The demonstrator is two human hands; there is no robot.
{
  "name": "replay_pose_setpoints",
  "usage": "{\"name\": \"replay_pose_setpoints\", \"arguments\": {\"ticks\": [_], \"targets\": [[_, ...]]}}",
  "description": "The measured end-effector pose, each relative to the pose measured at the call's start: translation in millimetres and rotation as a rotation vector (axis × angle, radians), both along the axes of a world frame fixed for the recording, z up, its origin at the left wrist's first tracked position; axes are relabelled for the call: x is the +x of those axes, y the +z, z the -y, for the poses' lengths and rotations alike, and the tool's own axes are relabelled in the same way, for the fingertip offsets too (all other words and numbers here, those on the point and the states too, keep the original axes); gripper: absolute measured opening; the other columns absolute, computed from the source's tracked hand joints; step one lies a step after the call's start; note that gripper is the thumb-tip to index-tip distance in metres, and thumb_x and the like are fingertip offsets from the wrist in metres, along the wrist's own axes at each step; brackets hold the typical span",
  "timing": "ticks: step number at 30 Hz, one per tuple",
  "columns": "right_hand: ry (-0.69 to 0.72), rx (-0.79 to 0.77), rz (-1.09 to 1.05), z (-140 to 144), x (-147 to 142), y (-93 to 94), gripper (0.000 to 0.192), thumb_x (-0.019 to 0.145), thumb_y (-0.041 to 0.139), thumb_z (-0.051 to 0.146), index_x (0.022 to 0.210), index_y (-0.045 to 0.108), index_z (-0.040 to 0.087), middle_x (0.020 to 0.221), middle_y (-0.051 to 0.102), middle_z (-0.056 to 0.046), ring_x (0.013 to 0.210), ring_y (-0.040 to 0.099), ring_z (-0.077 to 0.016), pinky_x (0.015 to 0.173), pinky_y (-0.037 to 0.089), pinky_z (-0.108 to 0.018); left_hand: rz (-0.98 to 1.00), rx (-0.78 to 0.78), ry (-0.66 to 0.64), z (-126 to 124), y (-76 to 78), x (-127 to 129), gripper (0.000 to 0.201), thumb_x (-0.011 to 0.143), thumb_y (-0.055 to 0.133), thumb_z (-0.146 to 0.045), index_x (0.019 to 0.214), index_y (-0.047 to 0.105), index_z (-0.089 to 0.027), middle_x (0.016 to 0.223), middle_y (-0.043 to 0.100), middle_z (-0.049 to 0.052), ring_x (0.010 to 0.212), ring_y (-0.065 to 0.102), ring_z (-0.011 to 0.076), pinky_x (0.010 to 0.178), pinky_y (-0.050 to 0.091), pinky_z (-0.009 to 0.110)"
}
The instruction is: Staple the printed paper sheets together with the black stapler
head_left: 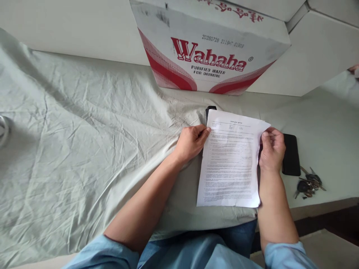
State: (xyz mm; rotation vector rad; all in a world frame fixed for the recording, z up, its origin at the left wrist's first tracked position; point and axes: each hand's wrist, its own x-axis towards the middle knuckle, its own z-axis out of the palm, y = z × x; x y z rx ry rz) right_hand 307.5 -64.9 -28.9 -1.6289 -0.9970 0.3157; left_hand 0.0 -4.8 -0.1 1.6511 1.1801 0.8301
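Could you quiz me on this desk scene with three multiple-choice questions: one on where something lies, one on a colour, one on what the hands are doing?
1. Where is the black phone?
A. right of the right hand
B. on the box
C. left of the left hand

2. What colour is the lettering on the box?
A. blue
B. red
C. green

3. How are the papers held?
A. rolled up
B. one hand only
C. both hands at the top edges

Answers: 1 A, it lies beside the right hand, near the keys. 2 B, the brand name is red. 3 C, the left hand and right hand pinch opposite sides.
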Motion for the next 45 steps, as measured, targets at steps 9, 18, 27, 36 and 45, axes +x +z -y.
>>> {"name": "replay_pose_setpoints", "arguments": {"ticks": [9, 18, 27, 36, 45], "targets": [[0.126, -0.142, -0.173, 6, 4, 6.9, 0.057, 0.081, 0.088, 0.067, 0.116, 0.080, 0.022, 0.080, 0.072, 0.002, 0.074, 0.068, -0.0171, 0.072, 0.058, -0.032, -0.020, 0.009, -0.019, 0, -0.4, -1, 0.044, 0.102, 0.050, -0.041, 0.065, 0.033, -0.024, 0.058, 0.031, -0.005, 0.057, 0.030, 0.0113, 0.062, 0.027, 0.031], [0.210, -0.147, -0.295, 11, -6, 14.7, 0.044, 0.075, 0.097, 0.057, 0.097, 0.085, 0.021, 0.087, 0.084, -0.004, 0.085, 0.080, -0.0276, 0.083, 0.067, -0.046, 0.161, -0.045, 0.077, 0, -0.8, -2, 0.034, 0.103, 0.059, -0.049, 0.085, 0.055, -0.022, 0.068, 0.044, -0.004, 0.064, 0.041, 0.0125, 0.063, 0.032, 0.029], [0.257, -0.236, -0.299, 15, -8, 18.1, 0.045, 0.079, 0.092, 0.066, 0.090, 0.085, 0.024, 0.080, 0.082, -0.002, 0.074, 0.077, -0.0232, 0.072, 0.064, -0.036, -0.068, -0.052, -0.029, -6, 1.4, -5, 0.028, 0.101, 0.053, -0.031, 0.079, 0.064, -0.018, 0.065, 0.055, -0.003, 0.065, 0.050, 0.0135, 0.067, 0.037, 0.028], [0.412, -0.453, -0.321, 21, 6, 29.8, 0.045, 0.078, 0.093, 0.065, 0.069, 0.077, 0.024, 0.065, 0.073, 0.000, 0.055, 0.061, -0.0178, 0.052, 0.049, -0.031, -0.039, -0.030, -0.091, -6, 1.6, -11, 0.022, 0.097, 0.059, -0.028, 0.084, 0.074, -0.018, 0.076, 0.073, 0.000, 0.070, 0.060, 0.0137, 0.072, 0.044, 0.027], [0.345, -0.359, -0.380, 15, 2, 28.6, 0.045, 0.064, 0.102, 0.062, 0.086, 0.085, 0.026, 0.079, 0.084, -0.002, 0.075, 0.078, -0.0249, 0.075, 0.065, -0.038, -0.132, -0.007, -0.173, -9, 1.6, -14, 0.023, 0.098, 0.059, -0.026, 0.085, 0.076, -0.018, 0.071, 0.071, -0.001, 0.067, 0.062, 0.0142, 0.070, 0.044, 0.027]]}}
